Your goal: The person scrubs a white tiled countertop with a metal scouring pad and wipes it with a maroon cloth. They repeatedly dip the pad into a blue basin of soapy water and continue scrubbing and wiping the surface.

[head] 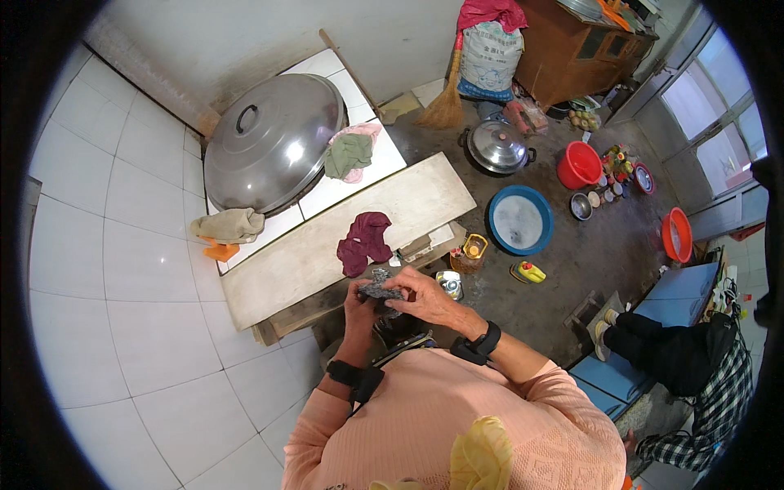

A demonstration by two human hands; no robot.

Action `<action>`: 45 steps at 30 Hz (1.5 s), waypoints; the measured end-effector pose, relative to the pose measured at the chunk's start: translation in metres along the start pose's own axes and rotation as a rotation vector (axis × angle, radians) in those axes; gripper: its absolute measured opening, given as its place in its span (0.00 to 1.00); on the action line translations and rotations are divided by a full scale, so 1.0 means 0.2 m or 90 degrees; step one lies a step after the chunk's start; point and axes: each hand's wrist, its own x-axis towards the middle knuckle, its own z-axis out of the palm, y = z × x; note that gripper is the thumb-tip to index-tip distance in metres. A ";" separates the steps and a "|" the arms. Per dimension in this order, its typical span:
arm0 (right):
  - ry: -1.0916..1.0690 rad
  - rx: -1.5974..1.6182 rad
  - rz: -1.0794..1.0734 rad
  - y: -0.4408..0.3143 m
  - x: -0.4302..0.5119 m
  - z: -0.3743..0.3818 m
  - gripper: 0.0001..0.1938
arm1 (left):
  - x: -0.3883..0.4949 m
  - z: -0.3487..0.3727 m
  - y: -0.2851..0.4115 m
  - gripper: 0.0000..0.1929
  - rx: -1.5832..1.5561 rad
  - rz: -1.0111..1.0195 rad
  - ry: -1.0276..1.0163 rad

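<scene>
Close in front of my body, both hands meet on a grey mottled bundle [381, 290]; whether it is fabric or a wire scourer I cannot tell. My left hand [360, 306] grips its left side. From the right, the fingers and thumb of my right hand [427, 296] pinch it. Just beyond the hands, a crumpled maroon cloth [365, 244] lies at the front edge of a pale board [294, 264]. Behind the board, a large domed metal lid [272, 144] covers much of a white-tiled stove top [331, 199]. A green cloth [349, 155] lies over a pink one beside the lid.
A beige cloth [229, 225] lies left of the lid. On the floor stand a blue basin [542, 208] of sudsy water, a lidded pot [497, 146], a red bucket [579, 165] and a yellow bottle [529, 272]. At right, another person [680, 355] is near blue cabinets [670, 294].
</scene>
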 end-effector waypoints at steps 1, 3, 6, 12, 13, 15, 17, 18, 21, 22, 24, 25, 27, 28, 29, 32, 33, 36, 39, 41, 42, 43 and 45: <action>-0.012 0.044 0.014 -0.01 0.00 0.00 0.15 | 0.00 -0.01 0.02 0.13 0.018 -0.006 0.004; 0.009 0.151 0.089 0.00 0.02 -0.01 0.17 | 0.00 -0.02 0.04 0.14 0.060 -0.009 0.008; 0.085 0.213 0.227 0.02 0.05 -0.03 0.23 | 0.00 -0.02 0.04 0.13 -0.020 0.006 -0.005; -0.118 0.410 0.356 0.04 0.05 -0.03 0.31 | 0.06 -0.05 0.00 0.14 0.036 -0.001 -0.122; -0.128 0.432 0.376 0.04 0.05 -0.02 0.32 | 0.07 -0.05 -0.01 0.15 0.079 0.083 -0.133; -0.123 0.433 0.360 0.05 0.05 -0.01 0.30 | 0.10 -0.05 -0.03 0.16 0.175 0.222 -0.147; -0.119 0.376 0.361 0.06 0.06 -0.01 0.29 | 0.11 -0.06 -0.04 0.19 0.253 0.221 -0.139; -0.105 0.396 0.367 0.06 0.07 -0.01 0.26 | 0.11 -0.06 -0.04 0.21 0.283 0.201 -0.140; -0.080 0.376 0.399 0.09 0.09 -0.01 0.23 | 0.10 -0.06 -0.02 0.23 0.076 0.026 -0.124; -0.057 0.393 0.396 0.09 0.11 -0.01 0.21 | 0.10 -0.07 -0.01 0.23 0.073 -0.037 -0.099; -0.015 0.346 0.364 0.11 0.12 -0.01 0.22 | 0.08 -0.06 0.02 0.22 -0.053 -0.142 -0.047; 0.010 0.314 0.363 0.11 0.13 0.00 0.22 | 0.08 -0.06 0.03 0.22 -0.111 -0.199 0.001; 0.012 0.289 0.358 0.12 0.13 0.01 0.24 | 0.06 -0.03 0.02 0.22 0.032 -0.132 0.000; 0.013 0.275 0.361 0.13 0.13 0.02 0.25 | 0.06 -0.02 0.01 0.21 0.105 -0.101 -0.009; 0.012 0.272 0.350 0.14 0.13 0.03 0.26 | 0.07 -0.02 0.00 0.21 0.103 -0.075 -0.007; -0.004 0.480 0.437 0.19 0.11 0.05 0.22 | 0.11 -0.04 -0.02 0.19 0.094 -0.043 -0.026; -0.015 0.570 0.469 0.22 0.11 0.06 0.21 | 0.13 -0.06 -0.04 0.19 0.095 -0.064 -0.010; -0.012 0.568 0.486 0.32 0.10 0.08 0.21 | 0.21 -0.09 -0.11 0.19 0.115 0.002 -0.011; 0.044 0.448 0.524 0.48 0.10 0.08 0.26 | 0.33 -0.11 -0.21 0.20 0.184 0.057 -0.045; 0.107 0.251 0.466 0.61 0.11 0.06 0.30 | 0.39 -0.14 -0.27 0.21 0.282 0.062 -0.021; 0.148 0.110 0.392 0.69 0.13 0.04 0.32 | 0.42 -0.15 -0.31 0.21 0.350 0.062 0.014; 0.179 -0.035 0.367 0.76 0.15 0.01 0.34 | 0.46 -0.16 -0.34 0.22 0.416 0.063 0.047; 0.206 -0.057 0.409 0.89 0.15 -0.12 0.35 | 0.53 -0.22 -0.37 0.23 0.513 0.080 0.047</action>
